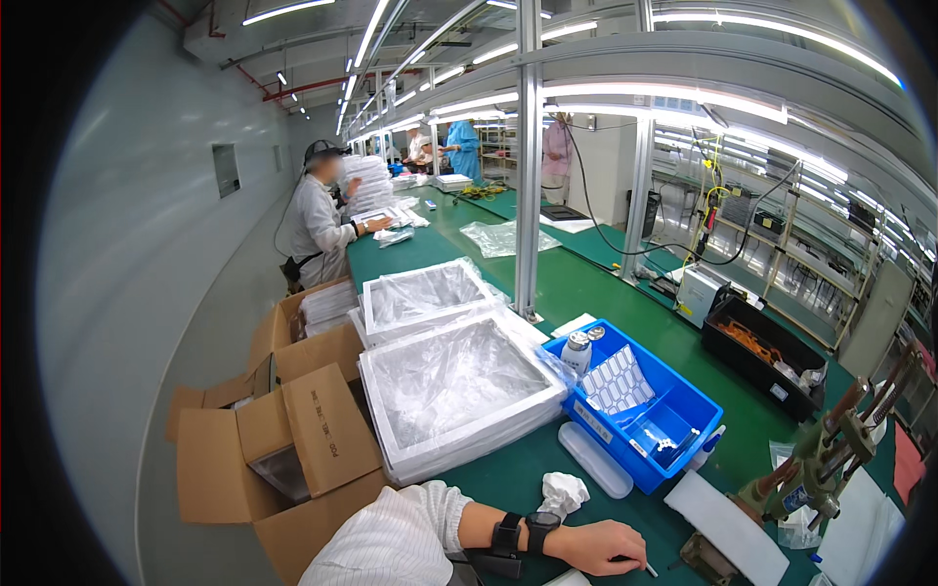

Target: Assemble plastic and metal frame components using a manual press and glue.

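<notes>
My left hand reaches across the near edge of the green bench, with a dark watch and strap at the wrist. Its fingers are curled closed, and the tip of a slim pale stick-like thing shows beside them; the rest is hidden. A crumpled white tissue lies just beyond the wrist. Past it are a translucent oblong case and a blue divided bin holding small bottles and a sheet of pale labels. My right hand is out of view.
Plastic-wrapped white frames are stacked left of the bin, above open cardboard boxes. To the right stand a hand press, a white foam strip and a black crate. A metal post rises mid-bench; a co-worker works farther left.
</notes>
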Demonstrator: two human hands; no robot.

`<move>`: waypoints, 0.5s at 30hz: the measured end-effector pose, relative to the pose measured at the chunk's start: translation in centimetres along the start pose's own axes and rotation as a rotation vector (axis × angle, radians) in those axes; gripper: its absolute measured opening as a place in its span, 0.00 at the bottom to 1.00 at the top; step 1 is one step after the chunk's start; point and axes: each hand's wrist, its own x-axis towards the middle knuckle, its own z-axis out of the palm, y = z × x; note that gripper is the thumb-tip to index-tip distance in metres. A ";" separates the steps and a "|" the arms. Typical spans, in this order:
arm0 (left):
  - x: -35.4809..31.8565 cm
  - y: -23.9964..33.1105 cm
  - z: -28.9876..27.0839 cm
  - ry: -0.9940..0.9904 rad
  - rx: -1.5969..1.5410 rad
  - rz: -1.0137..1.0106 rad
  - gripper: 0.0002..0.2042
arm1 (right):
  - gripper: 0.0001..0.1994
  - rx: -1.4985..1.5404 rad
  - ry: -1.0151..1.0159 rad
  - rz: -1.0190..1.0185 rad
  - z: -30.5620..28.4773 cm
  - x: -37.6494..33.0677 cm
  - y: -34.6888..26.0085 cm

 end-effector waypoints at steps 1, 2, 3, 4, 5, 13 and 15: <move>0.1 0.1 0.0 0.003 0.007 0.017 0.07 | 0.11 0.011 0.009 0.007 0.0 0.0 0.2; 0.1 0.1 0.0 0.004 0.014 0.031 0.07 | 0.11 0.023 0.018 0.016 0.2 -0.1 0.0; 0.0 0.0 0.0 0.004 0.015 0.030 0.07 | 0.11 0.023 0.016 0.016 0.3 -0.2 -0.3; 0.0 -0.1 0.1 0.001 0.023 0.033 0.07 | 0.11 0.000 0.003 0.006 0.3 -0.3 -0.9; -0.1 -0.1 0.2 -0.002 0.029 0.037 0.07 | 0.11 -0.025 -0.009 -0.002 0.4 -0.4 -1.4; -0.1 -0.5 0.1 -0.013 0.007 0.021 0.07 | 0.11 0.042 -0.009 0.022 0.1 -0.2 -0.1; -0.1 -0.5 0.1 -0.028 0.008 0.017 0.07 | 0.11 0.056 -0.003 0.037 0.2 -0.2 -0.2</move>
